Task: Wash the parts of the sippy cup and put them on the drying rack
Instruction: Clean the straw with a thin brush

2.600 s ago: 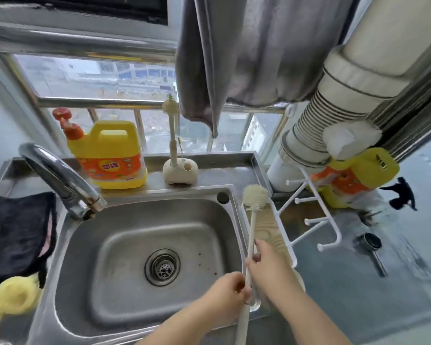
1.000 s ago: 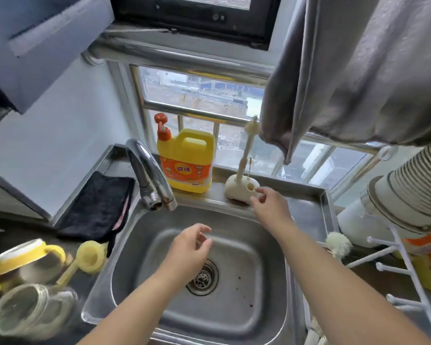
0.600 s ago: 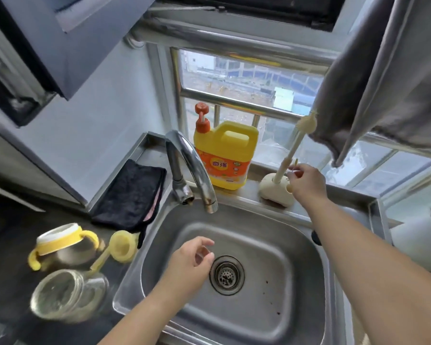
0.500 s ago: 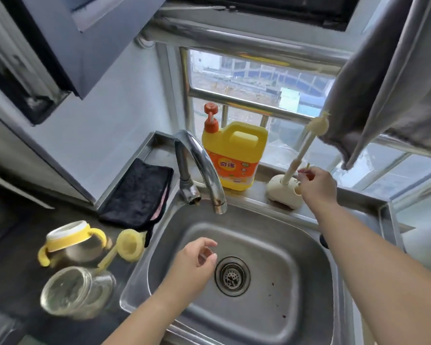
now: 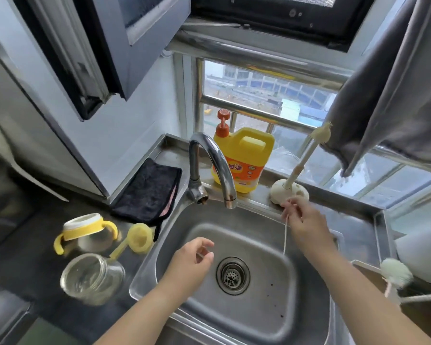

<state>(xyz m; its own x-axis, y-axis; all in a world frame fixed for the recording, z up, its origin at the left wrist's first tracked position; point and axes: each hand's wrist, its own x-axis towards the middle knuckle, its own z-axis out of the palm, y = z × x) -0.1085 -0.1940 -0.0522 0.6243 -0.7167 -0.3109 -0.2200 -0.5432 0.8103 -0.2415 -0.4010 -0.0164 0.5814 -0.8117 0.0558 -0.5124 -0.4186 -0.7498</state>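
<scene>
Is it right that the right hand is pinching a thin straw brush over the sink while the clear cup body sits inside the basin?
Not quite. The right hand does pinch the thin straw brush over the sink, but the head view shows the clear cup body lying on the dark counter left of the basin, not inside it.

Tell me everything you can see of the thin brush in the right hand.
The thin brush is a slim, pale, wire-like rod, apparently a straw cleaner; any bristles are too fine to make out. It hangs nearly vertical over the sink, lower end free above the basin. The right hand pinches its top between fingertips, just in front of the cream brush holder on the ledge. Nothing else touches it.
</scene>
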